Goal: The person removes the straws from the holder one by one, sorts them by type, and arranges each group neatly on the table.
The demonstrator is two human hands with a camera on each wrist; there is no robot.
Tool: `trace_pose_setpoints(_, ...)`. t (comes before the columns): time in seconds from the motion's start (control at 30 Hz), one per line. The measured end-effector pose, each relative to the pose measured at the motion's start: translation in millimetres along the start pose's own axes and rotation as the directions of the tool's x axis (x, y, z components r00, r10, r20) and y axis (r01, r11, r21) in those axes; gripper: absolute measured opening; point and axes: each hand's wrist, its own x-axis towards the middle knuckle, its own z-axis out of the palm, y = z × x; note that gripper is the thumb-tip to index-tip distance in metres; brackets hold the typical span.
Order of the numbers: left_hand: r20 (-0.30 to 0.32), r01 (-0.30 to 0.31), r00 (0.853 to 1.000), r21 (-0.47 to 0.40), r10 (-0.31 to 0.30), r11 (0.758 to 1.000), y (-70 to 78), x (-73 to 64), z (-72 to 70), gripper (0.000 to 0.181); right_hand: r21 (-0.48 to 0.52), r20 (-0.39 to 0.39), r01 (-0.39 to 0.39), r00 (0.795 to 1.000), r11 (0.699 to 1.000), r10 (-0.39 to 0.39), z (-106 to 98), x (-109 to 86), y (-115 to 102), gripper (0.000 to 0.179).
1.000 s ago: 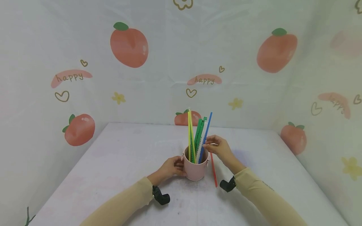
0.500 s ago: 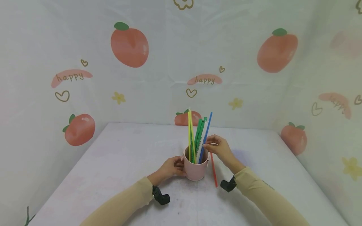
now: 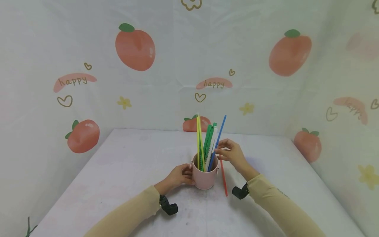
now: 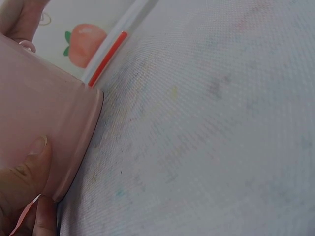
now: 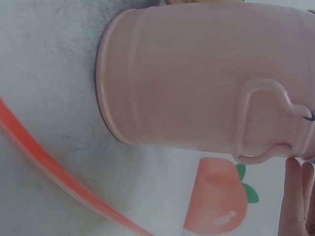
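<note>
A small pink bucket (image 3: 204,180) with side handles stands upright on the table. My left hand (image 3: 177,176) grips its left side, the thumb (image 4: 38,160) pressed on the wall low down. Several long thin sticks lean in the bucket: yellow ones (image 3: 198,138), green ones (image 3: 208,138), a white one (image 3: 211,148) and a blue stick (image 3: 220,131). My right hand (image 3: 232,154) pinches the blue stick just above the rim, tilting it to the right. In the right wrist view only some right fingers (image 5: 294,196) show, by the bucket's handle (image 5: 246,118).
A thin red stick (image 3: 224,181) lies on the table (image 3: 133,158) just right of the bucket, beneath the right forearm. A white curtain (image 3: 171,49) printed with fruit and hearts hangs behind and at the sides.
My right hand has moved slightly up and to the right, and the blue stick's top has tipped right, away from the other sticks. The left hand and bucket stay put.
</note>
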Motion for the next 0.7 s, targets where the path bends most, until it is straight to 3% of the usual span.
trace_pose_setpoints(0.4, -0.014, 0.007, 1.0, -0.005, -0.007, 1.0, 3.2, -2.5, 1.2, 0.059, 0.136, -0.015, 0.025, 1.0, 0.99, -0.024, -11, 2.4, -11, 0.035)
trace_pose_setpoints(0.7, -0.004, 0.002, 1.0, -0.004, -0.002, 1.0, -0.3, 0.3, 0.3, 0.059, 0.22, -0.058, 0.068, 0.997, 0.973, -0.056, -28, 5.2, -22, 0.021)
